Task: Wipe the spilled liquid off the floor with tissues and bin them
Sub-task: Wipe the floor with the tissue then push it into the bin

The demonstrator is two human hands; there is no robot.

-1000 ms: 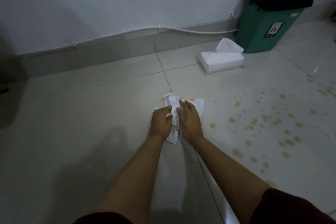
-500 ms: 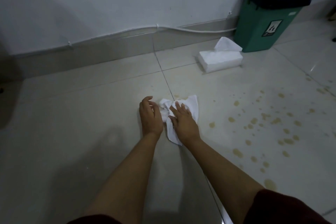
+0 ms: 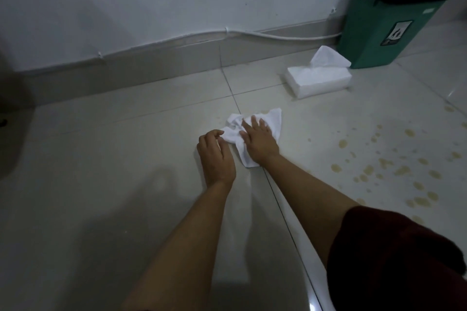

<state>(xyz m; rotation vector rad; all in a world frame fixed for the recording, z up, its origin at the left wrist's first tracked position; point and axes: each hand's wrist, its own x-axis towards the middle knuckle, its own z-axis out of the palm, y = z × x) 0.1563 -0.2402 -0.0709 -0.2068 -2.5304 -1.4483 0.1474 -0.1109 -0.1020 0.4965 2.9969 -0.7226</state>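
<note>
- The crumpled white tissue wad [image 3: 255, 131] lies flat on the pale glossy tiled floor [image 3: 101, 184], straddling a grout line, with its long axis running from near-left to far-right.
- The right hand [image 3: 259, 142] presses down on the wad with fingers straight and spread; its grip is wide open, a flat palm rather than a pinch.
- The left hand [image 3: 216, 156] rests on the floor just beside the wad's left edge, fingers loosely curled, fingertips touching or nearly touching the tissue; it has hold of nothing that I can make out.
- The yellowish-brown spilled droplets [image 3: 394, 166] lie scattered to the right of the wad, apart from it, so the right hand is the nearer one and the sweep should run rightward along the floor.
- Judging from how many drops remain, most of the wiping is not yet done.
- The white rectangular soft pack of tissues [image 3: 318, 81] sits beyond the wad, to the far right, with one sheet standing up out of its top slot.
- The green plastic bin with a dark swing lid [image 3: 389, 30] stands just behind the pack against the wall; its lid hides the contents.
</note>
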